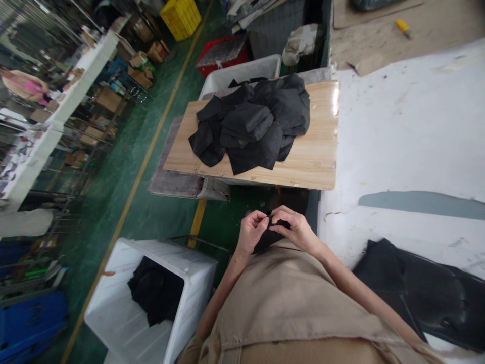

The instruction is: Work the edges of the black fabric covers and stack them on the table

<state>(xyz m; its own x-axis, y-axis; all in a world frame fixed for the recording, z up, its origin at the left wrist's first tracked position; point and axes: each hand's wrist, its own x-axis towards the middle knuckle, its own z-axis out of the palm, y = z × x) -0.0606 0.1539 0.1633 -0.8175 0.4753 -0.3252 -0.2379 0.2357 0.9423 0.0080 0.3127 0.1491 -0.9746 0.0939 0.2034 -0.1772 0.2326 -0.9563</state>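
Observation:
My left hand (253, 230) and my right hand (291, 228) meet in front of my apron, thumbs and fingertips pinched together. Between them is a piece of black fabric (265, 240), which both hands grip; its lower part hangs against the apron, and its full shape is hidden. Just beyond, a heap of black fabric pieces (250, 121) lies crumpled on a wood-grain board (314, 156). To the right, more black material (424, 288) with a slight sheen rests on the white table.
A white bin (125, 303) holding black fabric stands at lower left. The white table (409, 131) runs along my right, with a yellow-handled tool (403, 27) at its far end. Red (212, 55) and yellow crates (181, 19) stand farther off. A person (28, 86) is by the left workbench.

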